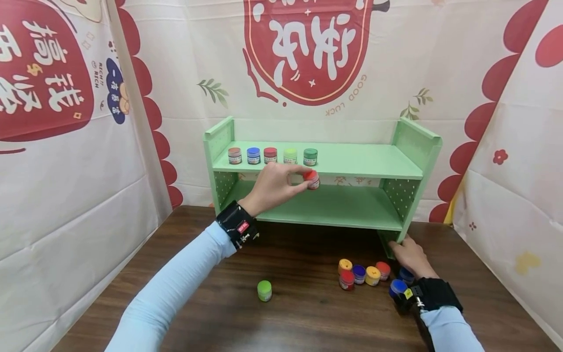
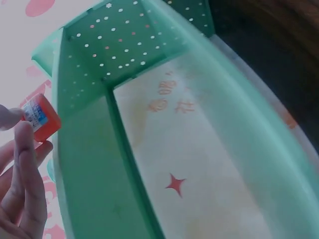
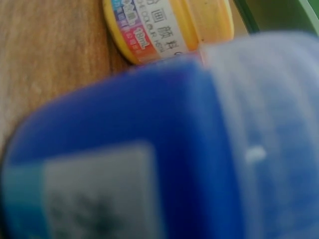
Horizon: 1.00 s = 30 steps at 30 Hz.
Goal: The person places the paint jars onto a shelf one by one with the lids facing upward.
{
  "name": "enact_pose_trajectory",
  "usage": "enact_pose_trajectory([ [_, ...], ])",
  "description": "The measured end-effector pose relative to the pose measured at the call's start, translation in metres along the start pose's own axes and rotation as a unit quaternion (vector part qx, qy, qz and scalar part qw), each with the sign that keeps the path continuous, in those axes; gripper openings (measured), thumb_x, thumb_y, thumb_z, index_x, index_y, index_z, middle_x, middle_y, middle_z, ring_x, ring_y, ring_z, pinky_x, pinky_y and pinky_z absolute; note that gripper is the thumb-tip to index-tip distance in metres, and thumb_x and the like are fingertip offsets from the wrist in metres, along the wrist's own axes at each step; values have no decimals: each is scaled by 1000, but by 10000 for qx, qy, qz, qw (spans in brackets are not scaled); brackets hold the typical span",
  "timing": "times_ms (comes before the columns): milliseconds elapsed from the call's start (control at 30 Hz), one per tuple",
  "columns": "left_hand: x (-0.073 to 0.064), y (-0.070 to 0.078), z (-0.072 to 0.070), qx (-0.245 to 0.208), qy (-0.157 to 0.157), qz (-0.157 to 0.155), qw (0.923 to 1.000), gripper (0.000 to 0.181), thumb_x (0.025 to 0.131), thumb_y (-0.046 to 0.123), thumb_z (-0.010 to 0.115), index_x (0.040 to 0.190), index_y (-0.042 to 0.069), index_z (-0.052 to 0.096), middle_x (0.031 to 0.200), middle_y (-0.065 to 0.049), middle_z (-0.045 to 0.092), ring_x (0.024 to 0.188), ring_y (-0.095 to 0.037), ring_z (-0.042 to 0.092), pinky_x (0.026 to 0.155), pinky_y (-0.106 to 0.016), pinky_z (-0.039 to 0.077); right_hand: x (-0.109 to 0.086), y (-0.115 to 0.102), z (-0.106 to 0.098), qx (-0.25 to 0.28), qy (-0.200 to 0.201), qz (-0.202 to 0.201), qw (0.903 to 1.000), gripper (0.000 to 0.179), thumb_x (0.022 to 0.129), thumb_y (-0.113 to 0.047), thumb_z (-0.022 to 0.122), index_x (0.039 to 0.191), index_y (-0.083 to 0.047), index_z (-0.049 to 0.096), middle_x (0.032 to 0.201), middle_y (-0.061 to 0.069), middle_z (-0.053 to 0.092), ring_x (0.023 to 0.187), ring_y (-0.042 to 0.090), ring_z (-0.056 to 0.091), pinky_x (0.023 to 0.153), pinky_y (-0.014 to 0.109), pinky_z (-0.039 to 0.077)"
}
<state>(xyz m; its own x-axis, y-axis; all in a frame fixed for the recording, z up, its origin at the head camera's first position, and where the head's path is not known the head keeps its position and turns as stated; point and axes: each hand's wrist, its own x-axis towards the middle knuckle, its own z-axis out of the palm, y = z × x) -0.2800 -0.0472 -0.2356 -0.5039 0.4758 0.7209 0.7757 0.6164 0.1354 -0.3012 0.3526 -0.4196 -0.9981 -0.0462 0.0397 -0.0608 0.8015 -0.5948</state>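
My left hand (image 1: 277, 185) pinches a red paint jar (image 1: 312, 179) between thumb and fingers, in front of the upper board's edge of the green shelf (image 1: 352, 159). The left wrist view shows this red jar (image 2: 42, 117) tilted, its label facing the fingers, beside the green boards. On that upper board stands a row of several paint jars, the dark green jar (image 1: 310, 157) at its right end. Low at the shelf's right side, my right hand (image 1: 412, 256) grips the foot of the side panel (image 1: 402, 233). The right wrist view does not show this hand.
Near the right wrist are a blue jar (image 1: 398, 287) and a darker blue jar (image 1: 406, 275). Left of them sit several yellow, red and blue jars, including a yellow jar (image 1: 372, 275). A light green jar (image 1: 264, 290) stands alone on the brown table (image 1: 308, 322).
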Motion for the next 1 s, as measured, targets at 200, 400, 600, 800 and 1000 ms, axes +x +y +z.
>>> enact_pose_trajectory([
  [200,33,9,3,216,-93,51,9997,30,96,27,74,122,11,76,114,-4,79,50,-14,45,55,-21,23,-1,-2,-1,21,40,31,10000,63,107,-35,40,151,9,32,132,37,52,106,46,54,88,63,47],
  [400,55,14,12,840,-293,-104,9960,32,99,33,70,126,16,75,111,2,79,54,-11,36,53,-22,17,-1,-1,1,81,34,62,9999,62,107,-34,40,151,9,32,130,36,53,106,45,54,89,63,46],
  [600,64,17,19,935,-372,-378,9942,30,100,31,69,126,18,75,109,2,79,55,-10,38,50,-22,19,-1,-3,1,96,45,42,9999,62,107,-34,41,151,9,32,129,34,53,105,45,53,88,61,46],
  [800,71,21,22,1186,-572,-725,9886,29,103,29,64,129,21,73,117,3,77,70,-11,56,51,-23,28,-2,-6,-1,80,67,2,9999,62,107,-35,40,151,8,32,134,36,51,108,46,52,89,62,46],
  [1000,76,23,24,1242,-857,-764,9856,27,104,27,61,128,21,71,115,5,76,74,-11,57,53,-22,30,-3,-4,2,83,61,20,9999,63,107,-35,39,154,6,30,139,37,48,112,49,52,92,66,45],
])
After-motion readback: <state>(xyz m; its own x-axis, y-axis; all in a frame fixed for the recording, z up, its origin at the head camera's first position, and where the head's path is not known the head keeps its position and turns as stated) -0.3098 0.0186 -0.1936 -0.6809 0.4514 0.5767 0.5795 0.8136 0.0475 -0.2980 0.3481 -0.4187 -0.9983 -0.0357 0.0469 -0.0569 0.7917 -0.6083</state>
